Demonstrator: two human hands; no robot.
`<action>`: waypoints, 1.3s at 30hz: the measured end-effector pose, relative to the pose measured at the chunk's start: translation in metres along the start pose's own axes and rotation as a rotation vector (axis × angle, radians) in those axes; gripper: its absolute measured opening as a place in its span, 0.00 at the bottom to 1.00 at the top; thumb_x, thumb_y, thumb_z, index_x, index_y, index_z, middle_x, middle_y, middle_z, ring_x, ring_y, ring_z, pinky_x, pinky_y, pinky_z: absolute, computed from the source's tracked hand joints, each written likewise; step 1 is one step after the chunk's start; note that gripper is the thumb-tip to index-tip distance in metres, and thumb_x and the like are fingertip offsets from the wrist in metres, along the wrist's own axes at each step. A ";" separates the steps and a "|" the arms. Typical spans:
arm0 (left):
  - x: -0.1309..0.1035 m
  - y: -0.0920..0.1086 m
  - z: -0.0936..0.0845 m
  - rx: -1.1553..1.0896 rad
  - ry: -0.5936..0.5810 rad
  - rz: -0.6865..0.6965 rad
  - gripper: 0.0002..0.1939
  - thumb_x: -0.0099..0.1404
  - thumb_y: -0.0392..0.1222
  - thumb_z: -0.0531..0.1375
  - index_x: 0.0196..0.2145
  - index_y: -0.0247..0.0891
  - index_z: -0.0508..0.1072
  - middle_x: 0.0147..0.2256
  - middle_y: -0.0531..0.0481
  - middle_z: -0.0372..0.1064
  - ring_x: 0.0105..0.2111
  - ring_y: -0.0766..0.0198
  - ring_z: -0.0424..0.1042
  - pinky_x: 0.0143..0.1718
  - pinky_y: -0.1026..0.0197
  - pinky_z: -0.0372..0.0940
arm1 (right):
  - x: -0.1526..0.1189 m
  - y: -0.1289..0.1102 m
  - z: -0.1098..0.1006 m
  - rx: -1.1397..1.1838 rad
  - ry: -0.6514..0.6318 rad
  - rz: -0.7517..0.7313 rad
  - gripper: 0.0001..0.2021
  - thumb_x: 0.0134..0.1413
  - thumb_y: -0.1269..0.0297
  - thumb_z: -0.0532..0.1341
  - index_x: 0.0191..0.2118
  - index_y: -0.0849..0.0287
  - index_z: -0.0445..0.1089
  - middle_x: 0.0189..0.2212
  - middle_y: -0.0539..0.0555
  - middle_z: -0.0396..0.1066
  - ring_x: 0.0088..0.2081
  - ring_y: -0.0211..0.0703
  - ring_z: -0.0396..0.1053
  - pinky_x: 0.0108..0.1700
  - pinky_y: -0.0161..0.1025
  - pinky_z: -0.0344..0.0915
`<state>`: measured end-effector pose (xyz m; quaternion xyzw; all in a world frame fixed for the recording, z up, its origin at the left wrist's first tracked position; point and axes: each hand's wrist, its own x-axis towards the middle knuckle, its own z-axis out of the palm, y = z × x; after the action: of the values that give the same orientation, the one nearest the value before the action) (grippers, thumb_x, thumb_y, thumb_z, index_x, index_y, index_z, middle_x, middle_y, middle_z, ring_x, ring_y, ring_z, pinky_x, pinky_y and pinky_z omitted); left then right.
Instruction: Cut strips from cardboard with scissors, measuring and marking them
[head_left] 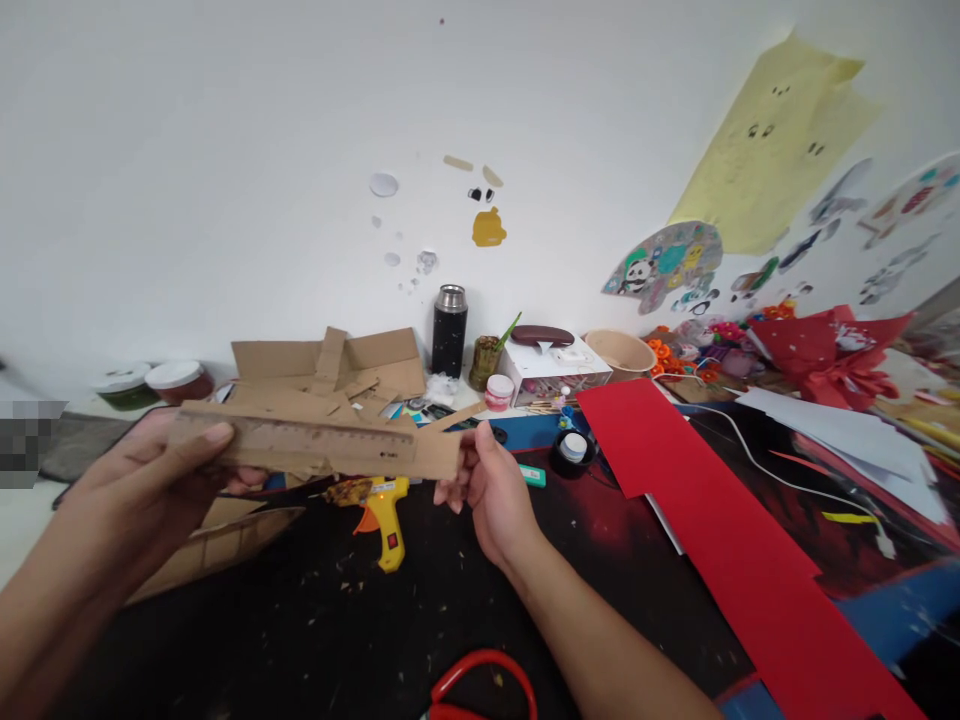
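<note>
Head view: left hand [157, 475] pinches ruler [322, 440] against cardboard strip [439, 457]; right hand [504, 497], loosely open, at strip's end.

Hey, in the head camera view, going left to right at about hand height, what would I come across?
Left hand → clear ruler → right hand → black round dish → red card → white sheets.

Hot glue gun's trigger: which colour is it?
The trigger is orange, shown best in the head view.
</note>
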<state>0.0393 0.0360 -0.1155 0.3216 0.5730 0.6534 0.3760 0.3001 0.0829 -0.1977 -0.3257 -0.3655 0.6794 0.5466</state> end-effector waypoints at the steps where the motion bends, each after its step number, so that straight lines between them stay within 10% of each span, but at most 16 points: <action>1: 0.000 -0.001 -0.002 0.034 -0.062 0.000 0.19 0.38 0.43 0.81 0.28 0.39 0.81 0.26 0.50 0.78 0.24 0.62 0.72 0.23 0.65 0.72 | 0.000 0.000 -0.001 -0.016 0.002 -0.005 0.37 0.50 0.24 0.70 0.39 0.59 0.76 0.22 0.49 0.74 0.19 0.40 0.71 0.18 0.32 0.54; 11: 0.001 -0.006 -0.013 0.156 -0.211 0.062 0.21 0.46 0.55 0.82 0.23 0.37 0.82 0.24 0.45 0.78 0.25 0.58 0.75 0.23 0.62 0.74 | -0.008 0.004 0.004 -0.196 -0.181 0.034 0.25 0.52 0.42 0.77 0.42 0.57 0.75 0.30 0.50 0.78 0.22 0.41 0.77 0.18 0.31 0.57; 39: -0.001 0.004 -0.012 0.306 -0.133 0.061 0.28 0.35 0.64 0.83 0.22 0.40 0.81 0.27 0.47 0.78 0.28 0.57 0.75 0.27 0.61 0.76 | -0.007 0.012 0.000 -0.417 -0.249 0.031 0.12 0.63 0.53 0.68 0.38 0.55 0.71 0.21 0.45 0.73 0.20 0.38 0.72 0.20 0.31 0.57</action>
<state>0.0285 0.0290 -0.1130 0.4348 0.6297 0.5467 0.3399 0.2959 0.0741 -0.2076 -0.3511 -0.5573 0.6324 0.4077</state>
